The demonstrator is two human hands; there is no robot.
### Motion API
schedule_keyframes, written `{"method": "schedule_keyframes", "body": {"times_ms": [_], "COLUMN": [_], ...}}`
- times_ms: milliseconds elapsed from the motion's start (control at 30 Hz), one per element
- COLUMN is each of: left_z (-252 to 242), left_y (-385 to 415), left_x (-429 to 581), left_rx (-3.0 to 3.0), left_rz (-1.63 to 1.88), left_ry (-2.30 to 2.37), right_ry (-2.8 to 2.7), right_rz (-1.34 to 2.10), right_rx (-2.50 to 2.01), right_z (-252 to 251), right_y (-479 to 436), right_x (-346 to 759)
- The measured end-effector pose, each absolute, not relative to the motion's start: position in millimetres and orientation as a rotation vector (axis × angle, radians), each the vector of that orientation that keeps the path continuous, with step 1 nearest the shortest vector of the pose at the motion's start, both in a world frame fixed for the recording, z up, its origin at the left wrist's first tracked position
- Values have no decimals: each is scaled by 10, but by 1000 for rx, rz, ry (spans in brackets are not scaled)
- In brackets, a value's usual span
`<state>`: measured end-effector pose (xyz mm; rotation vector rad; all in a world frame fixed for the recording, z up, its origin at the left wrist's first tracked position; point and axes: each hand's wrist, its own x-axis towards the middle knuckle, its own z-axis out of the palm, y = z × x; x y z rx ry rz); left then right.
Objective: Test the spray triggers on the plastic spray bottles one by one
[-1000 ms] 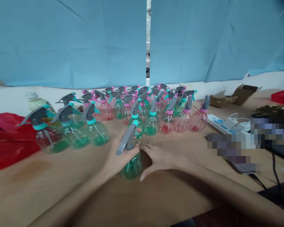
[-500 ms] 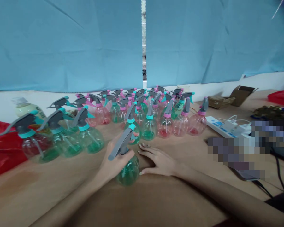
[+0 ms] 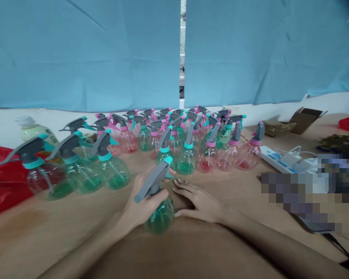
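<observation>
A green spray bottle [image 3: 160, 217] with a grey and teal trigger head stands on the table [image 3: 174, 252], leaning slightly. My left hand [image 3: 142, 201] is closed around its neck and trigger, the fingers partly hidden behind the head. My right hand [image 3: 196, 201] lies on the table just right of the bottle, fingers spread and holding nothing. Just beyond my hands stand a clear green spray bottle [image 3: 186, 162] and a pink spray bottle [image 3: 207, 161]. Three green ones, among them the spray bottle [image 3: 113, 174] nearest my left hand, stand to the left.
Several more pink and green spray bottles crowd the back. A red plastic bag [image 3: 6, 182] and a bottle with a white cap [image 3: 31, 130] are at left. To the right are a white power strip [image 3: 275, 159] with cables, a blurred-out patch and an open cardboard box [image 3: 305, 120].
The whole view has shifted slightly, so most things appear a little further right. My left hand keeps its grip on the spray bottle, and my right hand stays spread on the table.
</observation>
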<state>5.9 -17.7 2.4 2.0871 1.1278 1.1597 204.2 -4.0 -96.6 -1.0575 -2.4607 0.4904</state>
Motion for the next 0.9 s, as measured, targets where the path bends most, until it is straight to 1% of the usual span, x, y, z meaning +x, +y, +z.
{"method": "schedule_keyframes", "body": {"times_ms": [200, 500, 900], "left_z": [-26, -5, -96], "left_y": [-156, -159, -134], "left_x": [25, 24, 38], "left_rx": [2131, 2114, 2028], "left_rz": [1090, 1107, 1105], "left_ry": [1146, 1128, 1085], "right_ry": [-2459, -2459, -2449], "right_rz": [484, 492, 491], "right_rx": [-1041, -1031, -1046], "right_z": [-1015, -1006, -1005], "right_y": [-25, -29, -27], "right_x": [2051, 2047, 2049]}}
